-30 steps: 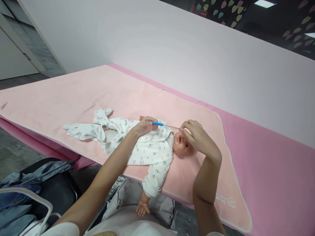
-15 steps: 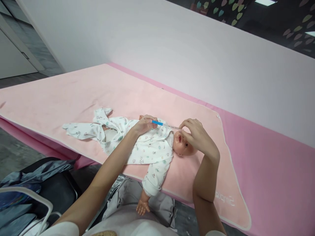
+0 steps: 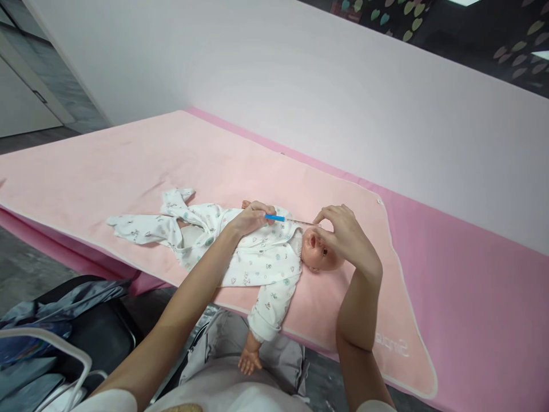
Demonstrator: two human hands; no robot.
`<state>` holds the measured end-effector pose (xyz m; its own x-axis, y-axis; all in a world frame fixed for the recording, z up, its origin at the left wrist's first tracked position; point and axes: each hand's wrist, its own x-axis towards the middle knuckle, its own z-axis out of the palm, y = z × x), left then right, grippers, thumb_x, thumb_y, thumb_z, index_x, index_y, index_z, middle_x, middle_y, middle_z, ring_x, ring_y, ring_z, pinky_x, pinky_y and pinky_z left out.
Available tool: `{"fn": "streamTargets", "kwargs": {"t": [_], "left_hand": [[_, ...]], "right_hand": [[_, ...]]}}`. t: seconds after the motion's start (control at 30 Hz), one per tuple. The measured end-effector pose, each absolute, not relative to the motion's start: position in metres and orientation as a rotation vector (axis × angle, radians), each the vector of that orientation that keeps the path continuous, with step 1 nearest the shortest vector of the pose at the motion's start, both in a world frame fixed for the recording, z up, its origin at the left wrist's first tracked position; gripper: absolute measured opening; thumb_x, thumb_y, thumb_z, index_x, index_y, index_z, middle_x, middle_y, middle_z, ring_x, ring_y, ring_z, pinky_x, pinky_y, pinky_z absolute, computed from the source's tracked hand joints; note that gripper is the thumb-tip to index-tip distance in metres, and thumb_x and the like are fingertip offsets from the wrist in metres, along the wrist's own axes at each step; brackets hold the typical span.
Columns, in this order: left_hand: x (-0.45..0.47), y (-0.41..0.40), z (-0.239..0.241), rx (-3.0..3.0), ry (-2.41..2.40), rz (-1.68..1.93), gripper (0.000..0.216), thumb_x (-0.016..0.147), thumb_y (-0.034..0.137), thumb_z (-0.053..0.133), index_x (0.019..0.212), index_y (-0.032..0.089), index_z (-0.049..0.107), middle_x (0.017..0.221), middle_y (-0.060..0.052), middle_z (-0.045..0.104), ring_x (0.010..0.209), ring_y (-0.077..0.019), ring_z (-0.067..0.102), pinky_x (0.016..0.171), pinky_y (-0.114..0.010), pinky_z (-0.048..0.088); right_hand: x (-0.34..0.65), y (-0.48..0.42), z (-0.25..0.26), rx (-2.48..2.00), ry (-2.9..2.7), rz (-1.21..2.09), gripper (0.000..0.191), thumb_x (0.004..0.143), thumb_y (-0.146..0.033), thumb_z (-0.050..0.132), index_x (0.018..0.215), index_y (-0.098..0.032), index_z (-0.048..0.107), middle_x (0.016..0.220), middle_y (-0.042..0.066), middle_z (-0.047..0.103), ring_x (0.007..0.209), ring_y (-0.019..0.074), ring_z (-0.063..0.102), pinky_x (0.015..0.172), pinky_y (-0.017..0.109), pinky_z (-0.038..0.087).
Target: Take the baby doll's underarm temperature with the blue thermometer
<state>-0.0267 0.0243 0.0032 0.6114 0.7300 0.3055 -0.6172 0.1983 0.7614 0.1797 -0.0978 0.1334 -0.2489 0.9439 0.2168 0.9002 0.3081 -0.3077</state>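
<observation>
A thin glass thermometer [image 3: 295, 221] with a blue end is stretched level between my two hands, above a baby doll [image 3: 315, 249]. My left hand [image 3: 254, 217] is closed on the blue end, over the doll's chest. At the clear end, the thumb and fingertips of my right hand [image 3: 341, 233] pinch the tip, just over the doll's face. The doll lies on its back in a white patterned sleepsuit [image 3: 257, 257], its head to the right. One doll arm hangs over the table edge towards me. Part of the doll's head is behind my right hand.
A light pink mat [image 3: 128, 154] covers much of the table, over a darker pink cover [image 3: 480, 286]. Behind it stands a white wall [image 3: 300, 97]. At the lower left is a black chair [image 3: 98, 332] with cloth on it, beside a white curved tube [image 3: 77, 349].
The thermometer has turned slightly in my fingers, and its blue end sits a little lower. Both hands keep hold of it; the doll has not moved.
</observation>
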Motion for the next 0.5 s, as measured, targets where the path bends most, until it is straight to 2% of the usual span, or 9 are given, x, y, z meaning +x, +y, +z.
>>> {"fn": "streamTargets", "kwargs": {"t": [0.5], "left_hand": [[-0.0252,0.0205,0.0106,1.012,0.144,0.973,0.016,0.052,0.031,0.077,0.058,0.019,0.069,0.057,-0.002,0.056,0.056,-0.013,0.051,0.055,-0.027,0.038]], "right_hand": [[0.1781,-0.0971,0.1306,-1.604,-2.211,0.137,0.01,0.075,-0.015,0.044,0.071,-0.023,0.048,0.073,-0.002,0.057,0.08,0.0167,0.052,0.103,0.044,0.023]]}}
